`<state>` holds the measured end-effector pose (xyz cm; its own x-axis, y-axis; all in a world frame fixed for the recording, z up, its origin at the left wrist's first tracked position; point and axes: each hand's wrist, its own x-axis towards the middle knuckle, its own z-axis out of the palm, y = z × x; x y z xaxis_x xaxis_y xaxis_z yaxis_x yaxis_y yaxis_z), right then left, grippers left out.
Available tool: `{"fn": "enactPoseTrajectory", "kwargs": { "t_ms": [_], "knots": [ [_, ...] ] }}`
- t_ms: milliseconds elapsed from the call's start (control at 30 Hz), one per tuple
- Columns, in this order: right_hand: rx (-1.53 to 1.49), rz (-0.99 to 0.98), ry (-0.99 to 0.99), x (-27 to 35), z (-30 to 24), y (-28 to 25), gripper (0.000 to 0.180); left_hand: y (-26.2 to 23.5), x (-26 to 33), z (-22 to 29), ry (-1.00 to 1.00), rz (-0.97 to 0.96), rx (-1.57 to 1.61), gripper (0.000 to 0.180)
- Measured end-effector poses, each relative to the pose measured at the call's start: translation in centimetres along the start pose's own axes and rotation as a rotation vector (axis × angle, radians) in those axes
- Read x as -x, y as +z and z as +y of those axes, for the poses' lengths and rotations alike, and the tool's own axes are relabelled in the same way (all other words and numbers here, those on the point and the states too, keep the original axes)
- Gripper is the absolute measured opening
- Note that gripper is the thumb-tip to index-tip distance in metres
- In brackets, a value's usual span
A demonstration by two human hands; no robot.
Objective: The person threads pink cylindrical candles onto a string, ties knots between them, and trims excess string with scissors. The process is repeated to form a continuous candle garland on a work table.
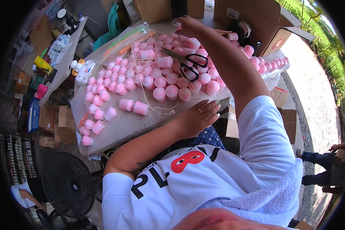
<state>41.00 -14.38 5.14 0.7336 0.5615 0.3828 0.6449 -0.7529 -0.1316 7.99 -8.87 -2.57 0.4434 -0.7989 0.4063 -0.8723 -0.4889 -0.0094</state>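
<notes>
Cups (pixel 171 92), pink and tapered, crowd the worktable (pixel 122 124), with black-handled scissors (pixel 179 57) lying on top of them; the left hand (pixel 201 117) is at the table's near edge, fingers extended, while the right hand (pixel 188 26) reaches to the far side, though whether its fingers grip anything I cannot tell

Daylight lit a pale path (pixel 314 99) at the right of the frame, with grass (pixel 322 44) along it at the upper right. A grey counter (pixel 120 127) stood mid-frame, a teal chair (pixel 114 19) beyond it. Left were a table (pixel 63 76) and cardboard boxes (pixel 65 118); lower left, a black fan (pixel 67 186).
</notes>
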Motion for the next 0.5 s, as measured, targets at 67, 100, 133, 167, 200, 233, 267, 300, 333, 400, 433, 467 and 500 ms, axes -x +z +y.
{"fn": "enactPoseTrajectory", "kwargs": {
  "t_ms": [67, 100, 133, 167, 200, 233, 267, 300, 333, 400, 433, 467, 500],
  "knots": [
    [-0.182, 0.152, -0.098, 3.2, -3.8, -3.9, 0.055, 0.8, -0.8, -0.7, -0.037, -0.014, -0.093, 0.036],
    [-0.271, 0.238, -0.125, 6.6, -4.4, -6.6, 0.054, 1.2, -1.8, -1.4, -0.035, -0.011, -0.135, 0.037],
    [-0.221, 0.415, -0.163, 10.4, -3.7, -7.9, 0.049, 1.4, -2.8, -2.0, -0.03, -0.036, -0.192, 0.038],
    [-0.149, 0.631, -0.179, 14.4, -2.0, -8.3, 0.044, 1.5, -4.1, -2.5, -0.016, -0.057, -0.245, 0.039],
    [-0.183, 0.745, -0.038, 18.6, -1.2, -8.0, 0.045, 2.0, -5.4, -3.0, -0.003, -0.073, -0.302, 0.04],
    [-0.232, 0.789, 0.076, 22.3, 0.2, -7.1, 0.049, 2.7, -6.5, -3.3, -0.005, -0.084, -0.321, 0.042],
    [-0.121, 0.737, 0.156, 25.6, 2.1, -5.4, 0.059, 3.0, -7.3, -3.5, 0.007, -0.089, -0.332, 0.042],
    [-0.14, 0.69, 0.215, 27.7, 2.7, -4.2, 0.07, 3.2, -7.8, -3.7, 0.013, -0.099, -0.344, 0.043],
    [-0.125, 0.681, 0.228, 28.4, 2.7, -3.3, 0.072, 3.4, -7.9, -4.0, 0.014, -0.119, -0.36, 0.044],
    [-0.097, 0.667, 0.253, 28.7, 2.8, -2.1, 0.077, 3.9, -8.0, -4.7, 0.021, -0.131, -0.452, 0.048],
    [-0.087, 0.664, 0.261, 28.3, 2.8, -1.5, 0.078, 3.7, -7.9, -5.2, 0.03, -0.134, -0.482, 0.048],
    [-0.086, 0.635, 0.245, 28.0, 2.8, -1.3, 0.078, 3.7, -7.8, -5.6, 0.039, -0.136, -0.511, 0.049],
    [-0.083, 0.607, 0.224, 27.5, 2.9, -1.4, 0.077, 3.7, -7.7, -5.8, 0.015, -0.116, -0.465, 0.049]
  ]
}}
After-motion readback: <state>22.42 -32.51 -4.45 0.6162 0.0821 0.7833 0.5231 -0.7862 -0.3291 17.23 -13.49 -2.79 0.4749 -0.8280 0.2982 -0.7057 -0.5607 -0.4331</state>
